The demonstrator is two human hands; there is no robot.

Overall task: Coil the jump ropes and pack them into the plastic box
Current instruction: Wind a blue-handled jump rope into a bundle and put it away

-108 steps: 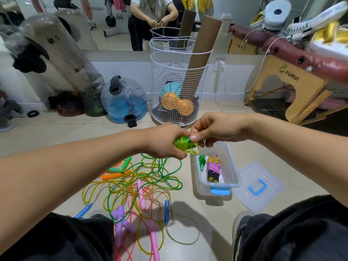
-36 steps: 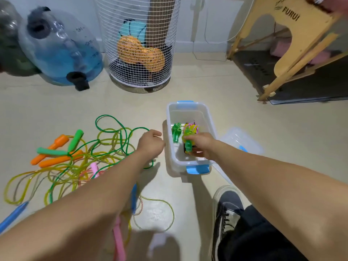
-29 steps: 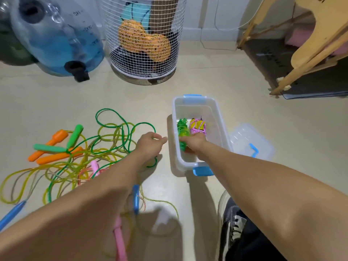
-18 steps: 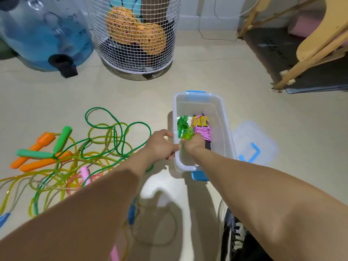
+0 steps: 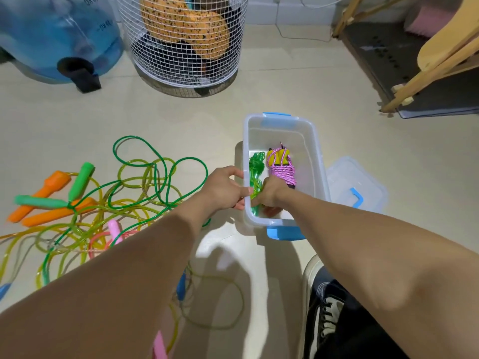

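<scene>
Green rope (image 5: 255, 174) now lies in box (image 5: 320, 161).

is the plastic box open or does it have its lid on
Open. The plastic box has no lid on it; the lid lies on the floor at its right side, and two coiled ropes show inside.

Both hands at plastic box (image 5: 319, 151), right hand (image 5: 269, 194) on green coiled rope (image 5: 256, 172), left hand (image 5: 225, 190) gripping rim

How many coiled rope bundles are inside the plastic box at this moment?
2. The green bundle lies along the left wall of the box, its near end under the right hand. The pink bundle lies beside it. The hand may hide more.
</scene>
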